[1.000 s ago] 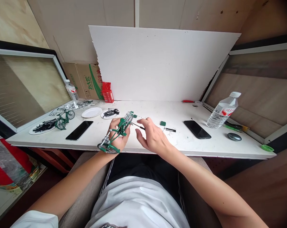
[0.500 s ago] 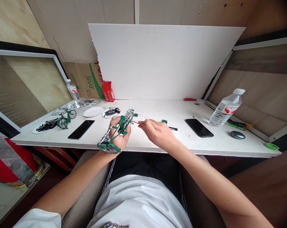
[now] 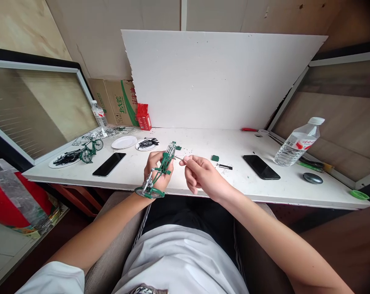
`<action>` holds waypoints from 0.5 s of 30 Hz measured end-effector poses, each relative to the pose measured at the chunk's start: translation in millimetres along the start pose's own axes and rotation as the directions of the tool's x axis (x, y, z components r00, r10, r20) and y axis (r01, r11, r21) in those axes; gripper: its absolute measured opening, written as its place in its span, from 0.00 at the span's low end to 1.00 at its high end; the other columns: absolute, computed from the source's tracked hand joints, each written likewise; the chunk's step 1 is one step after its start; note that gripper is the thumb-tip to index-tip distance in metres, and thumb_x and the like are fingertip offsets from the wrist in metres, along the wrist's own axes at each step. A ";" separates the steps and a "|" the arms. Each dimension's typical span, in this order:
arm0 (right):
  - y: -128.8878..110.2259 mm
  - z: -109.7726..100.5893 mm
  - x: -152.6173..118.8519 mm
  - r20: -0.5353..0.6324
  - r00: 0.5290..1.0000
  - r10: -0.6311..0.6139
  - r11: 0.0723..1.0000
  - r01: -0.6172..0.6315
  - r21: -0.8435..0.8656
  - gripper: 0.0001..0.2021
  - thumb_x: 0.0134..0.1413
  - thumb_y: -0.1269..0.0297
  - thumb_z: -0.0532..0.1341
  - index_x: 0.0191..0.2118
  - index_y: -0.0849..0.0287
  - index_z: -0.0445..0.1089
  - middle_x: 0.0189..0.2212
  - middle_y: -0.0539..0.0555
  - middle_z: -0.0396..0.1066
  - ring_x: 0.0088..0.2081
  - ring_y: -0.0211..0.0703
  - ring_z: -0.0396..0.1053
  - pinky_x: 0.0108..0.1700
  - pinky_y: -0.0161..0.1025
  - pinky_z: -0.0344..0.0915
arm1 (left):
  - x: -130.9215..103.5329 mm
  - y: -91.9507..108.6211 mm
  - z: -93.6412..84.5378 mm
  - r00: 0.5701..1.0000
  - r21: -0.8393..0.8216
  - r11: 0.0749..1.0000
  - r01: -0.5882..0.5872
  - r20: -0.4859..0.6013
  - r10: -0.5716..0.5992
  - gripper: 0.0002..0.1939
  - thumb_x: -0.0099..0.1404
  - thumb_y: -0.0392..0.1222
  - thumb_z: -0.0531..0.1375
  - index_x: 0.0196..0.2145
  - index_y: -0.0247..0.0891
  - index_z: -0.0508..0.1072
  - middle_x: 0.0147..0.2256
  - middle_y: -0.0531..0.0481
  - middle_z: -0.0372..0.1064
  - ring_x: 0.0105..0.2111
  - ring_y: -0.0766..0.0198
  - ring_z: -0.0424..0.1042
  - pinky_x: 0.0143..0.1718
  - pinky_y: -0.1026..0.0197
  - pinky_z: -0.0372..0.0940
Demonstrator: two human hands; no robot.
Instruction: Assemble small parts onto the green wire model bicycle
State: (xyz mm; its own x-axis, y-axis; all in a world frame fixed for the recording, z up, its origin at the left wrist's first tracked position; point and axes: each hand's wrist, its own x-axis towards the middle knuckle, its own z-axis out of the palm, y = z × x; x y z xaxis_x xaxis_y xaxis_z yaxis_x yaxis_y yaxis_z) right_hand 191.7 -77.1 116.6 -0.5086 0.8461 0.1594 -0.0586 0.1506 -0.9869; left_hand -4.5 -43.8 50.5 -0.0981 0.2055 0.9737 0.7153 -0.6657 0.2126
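Observation:
My left hand point(image 3: 157, 165) is wrapped round a small green model bicycle point(image 3: 157, 176), holding it tilted above the table's front edge, with its handlebar end toward my wrist. To the right of it, my right hand point(image 3: 200, 169) pinches a thin metal rod point(image 3: 178, 158) between thumb and forefinger, the other fingers loosely curled. The rod's far end reaches the silvery rack part of the bicycle; the exact contact is too small to tell. A second green model bicycle point(image 3: 91, 149) stands at the left of the white table point(image 3: 200, 141).
Plates point(image 3: 124, 142) and black parts point(image 3: 148, 142) lie at the left. Phones point(image 3: 109, 164) point(image 3: 261, 167) flank my hands. A green piece point(image 3: 215, 158) and black strip point(image 3: 225, 166) lie right of centre. A large bottle point(image 3: 299, 142) and grey oval object point(image 3: 313, 178) are farther right.
The view has shifted slightly left. The held bicycle has turned a little in my left hand. The lower fingers of my right hand have loosened while it still pinches the rod.

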 end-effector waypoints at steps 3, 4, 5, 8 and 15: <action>-1.3 -3.1 4.2 0.090 0.987 0.131 0.966 -0.147 0.211 0.21 0.72 0.42 0.60 0.44 0.57 0.69 0.17 0.38 0.55 0.16 0.34 0.52 0.24 0.35 0.48 | 5.2 -0.4 -0.5 0.999 -0.047 0.998 -0.040 0.029 0.041 0.09 0.75 0.42 0.63 0.51 0.41 0.71 0.41 0.46 0.75 0.40 0.60 0.79 0.44 0.58 0.75; 0.3 -4.3 6.2 0.090 0.988 0.129 0.963 -0.146 0.225 0.21 0.71 0.42 0.61 0.44 0.58 0.69 0.17 0.38 0.53 0.17 0.33 0.50 0.24 0.35 0.47 | 6.2 -1.6 -0.2 0.998 -0.050 0.998 -0.042 0.035 0.044 0.09 0.75 0.42 0.63 0.51 0.41 0.71 0.41 0.46 0.75 0.40 0.60 0.79 0.45 0.57 0.75; 2.8 -5.3 8.1 0.077 0.991 0.109 0.971 -0.123 0.207 0.21 0.71 0.42 0.61 0.44 0.57 0.69 0.18 0.38 0.52 0.17 0.33 0.48 0.24 0.35 0.47 | 6.7 -3.3 0.5 0.998 -0.046 0.998 -0.045 0.039 0.046 0.09 0.75 0.41 0.63 0.51 0.40 0.71 0.41 0.46 0.75 0.39 0.59 0.79 0.44 0.57 0.75; 13.8 -7.4 12.4 -0.071 0.995 -0.074 0.992 0.066 -0.107 0.22 0.74 0.40 0.57 0.45 0.57 0.70 0.20 0.41 0.53 0.20 0.35 0.48 0.26 0.36 0.47 | 5.2 -9.3 4.3 0.998 -0.015 0.998 -0.057 0.036 0.057 0.14 0.74 0.41 0.65 0.54 0.40 0.70 0.42 0.44 0.76 0.40 0.57 0.80 0.43 0.55 0.77; 36.6 -18.8 18.9 0.118 0.829 -0.547 0.212 0.274 -0.938 0.16 0.82 0.58 0.48 0.51 0.58 0.71 0.30 0.54 0.75 0.26 0.40 0.64 0.30 0.39 0.45 | -6.8 -17.7 7.9 0.993 -0.046 0.999 0.002 0.117 0.004 0.18 0.73 0.40 0.66 0.57 0.40 0.70 0.46 0.39 0.78 0.44 0.52 0.83 0.44 0.51 0.79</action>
State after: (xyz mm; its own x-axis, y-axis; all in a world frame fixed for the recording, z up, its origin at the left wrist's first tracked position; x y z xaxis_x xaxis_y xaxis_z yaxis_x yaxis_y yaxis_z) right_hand 196.1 -46.0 84.0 -0.4910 0.5586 0.6685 0.6544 0.7430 -0.1402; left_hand -11.1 -27.7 39.5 -0.0137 0.2859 0.9582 0.6823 -0.6978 0.2180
